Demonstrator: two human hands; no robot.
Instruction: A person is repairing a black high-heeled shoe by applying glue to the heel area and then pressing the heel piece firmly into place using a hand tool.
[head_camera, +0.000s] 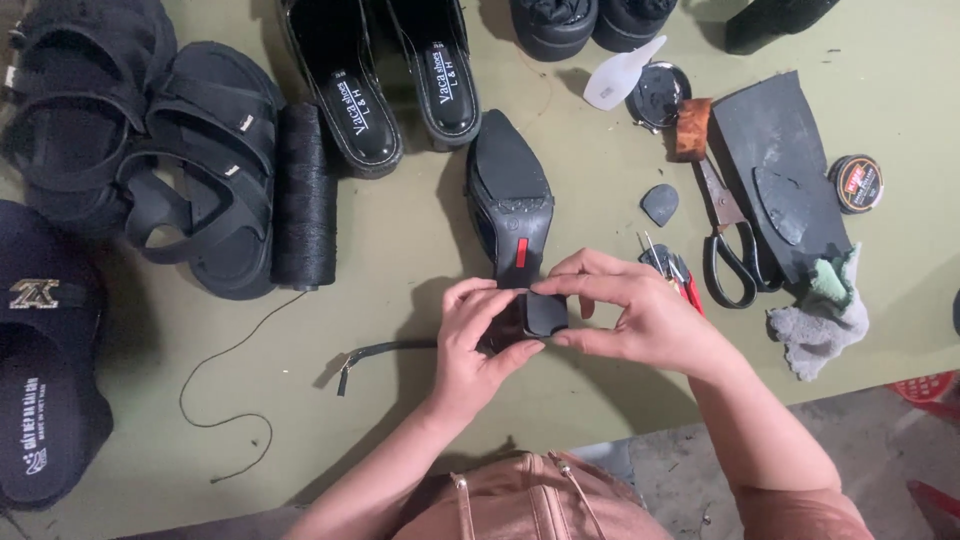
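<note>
A black high-heeled shoe lies sole-up on the olive table, toe pointing away from me. My left hand grips the heel end from the left and below. My right hand presses a small black heel-tip piece against the heel's end with thumb and fingers. A red mark shows on the sole's arch just above the heel. Part of the heel is hidden under my fingers.
Black sandals and a spool of black thread lie to the left, black mules at the back. Scissors, a black rubber sheet, a polish tin, a grey rag and red-handled pliers crowd the right.
</note>
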